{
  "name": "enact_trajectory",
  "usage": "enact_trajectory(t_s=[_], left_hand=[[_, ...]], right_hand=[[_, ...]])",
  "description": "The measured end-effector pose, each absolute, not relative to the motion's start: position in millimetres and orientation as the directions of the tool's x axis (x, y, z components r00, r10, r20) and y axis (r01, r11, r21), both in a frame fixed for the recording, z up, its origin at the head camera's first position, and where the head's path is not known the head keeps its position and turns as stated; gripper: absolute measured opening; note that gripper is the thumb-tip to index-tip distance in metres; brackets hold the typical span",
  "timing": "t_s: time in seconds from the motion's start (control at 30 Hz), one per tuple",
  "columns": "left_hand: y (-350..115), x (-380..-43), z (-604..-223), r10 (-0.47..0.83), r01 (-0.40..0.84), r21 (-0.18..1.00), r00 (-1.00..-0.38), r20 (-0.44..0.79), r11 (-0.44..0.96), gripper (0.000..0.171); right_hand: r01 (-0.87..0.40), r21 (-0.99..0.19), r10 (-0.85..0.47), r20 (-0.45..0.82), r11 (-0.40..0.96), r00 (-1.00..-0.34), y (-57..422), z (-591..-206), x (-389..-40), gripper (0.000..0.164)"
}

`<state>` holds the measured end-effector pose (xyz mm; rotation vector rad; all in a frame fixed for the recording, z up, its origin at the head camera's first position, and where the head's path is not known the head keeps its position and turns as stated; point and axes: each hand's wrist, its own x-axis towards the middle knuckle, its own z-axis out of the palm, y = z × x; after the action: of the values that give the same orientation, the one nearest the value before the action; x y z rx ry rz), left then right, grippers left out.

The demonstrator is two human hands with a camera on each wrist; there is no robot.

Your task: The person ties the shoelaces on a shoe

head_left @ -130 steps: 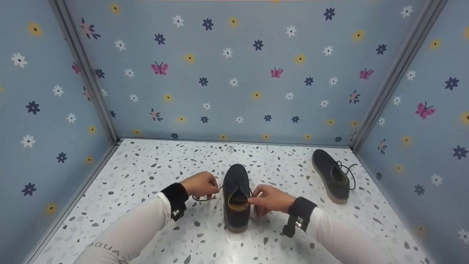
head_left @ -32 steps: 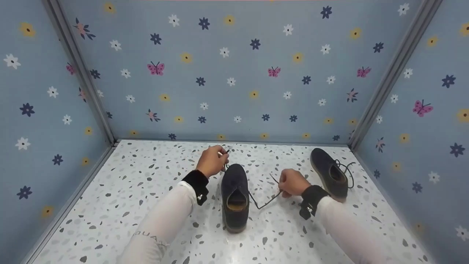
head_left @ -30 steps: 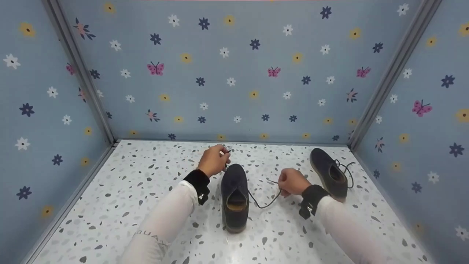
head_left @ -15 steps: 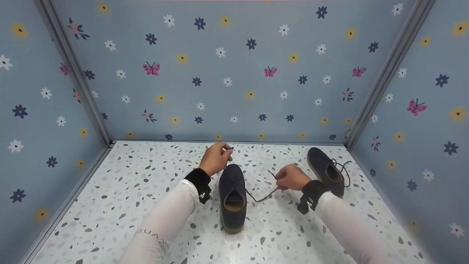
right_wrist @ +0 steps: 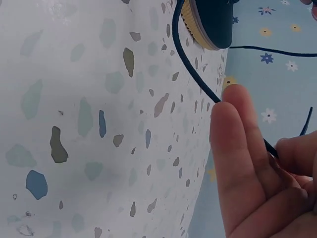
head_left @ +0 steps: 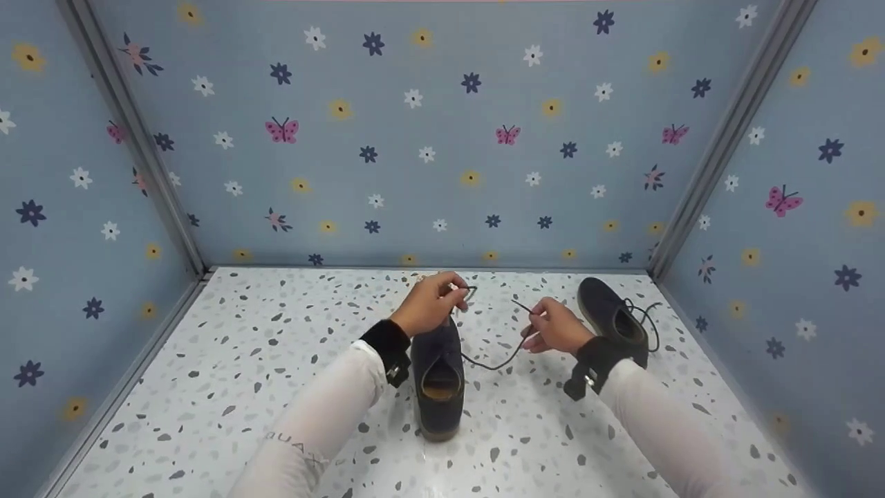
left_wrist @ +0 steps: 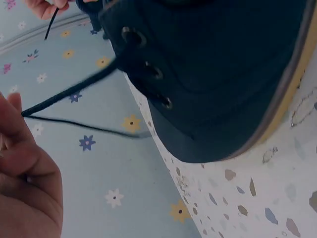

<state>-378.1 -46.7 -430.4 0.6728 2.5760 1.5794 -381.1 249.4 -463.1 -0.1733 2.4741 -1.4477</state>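
Observation:
A dark navy lace-up shoe (head_left: 440, 417) stands on the floor, toe pointing away, with metal eyelets in the left wrist view. Above its toe, my left hand (head_left: 430, 304) pinches one shoelace (left_wrist: 74, 93), which runs taut to the eyelet nearest the opening; its free end hangs beyond the fingers. To the shoe's right, my right hand (head_left: 557, 328) pinches the other shoelace (head_left: 499, 366) between thumb and fingers. That lace sags in a curve back to the shoe, and its tip sticks up past the fingertips. The left hand hides part of the toe.
A matching second shoe (head_left: 610, 312) lies at the back right, its lace (head_left: 650, 319) loose; my right wrist strap (head_left: 600, 360) overlaps its heel in view. Flower-patterned panels (head_left: 422, 138) enclose the speckled floor (head_left: 276, 387) at the back and sides.
From beside the shoe's opening, both hands have moved forward and drawn the laces out. Lately the left hand has shifted right over the toe; the right hand has risen slightly, still holding its lace.

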Motion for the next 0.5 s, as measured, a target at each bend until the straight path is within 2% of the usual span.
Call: enact_trajectory(t_s=[0.13,0.23,0.37,0.5], left_hand=[[-46,-377,-433,0.457,0.382,0.837,-0.87,0.183,0.393,0.019],[-49,-378,-438,0.452,0.373,0.813,-0.878,0.154,0.448,0.02],[-60,-379,-446,0.437,0.312,0.765,-0.898,0.045,0.563,0.022],[-73,-380,-452,0.452,0.269,0.718,-0.889,-0.071,0.642,0.026]], right_hand=[[0.037,-0.88,-0.231,-0.165,0.474,-0.959,251,-463,-382,0.014],[0.039,-0.886,-0.229,-0.161,0.462,-0.96,253,-462,-383,0.016],[0.044,-0.896,-0.233,-0.161,0.442,-0.959,253,-460,-383,0.014],[0.036,-0.901,-0.232,-0.15,0.432,-0.961,252,-457,-384,0.015]])
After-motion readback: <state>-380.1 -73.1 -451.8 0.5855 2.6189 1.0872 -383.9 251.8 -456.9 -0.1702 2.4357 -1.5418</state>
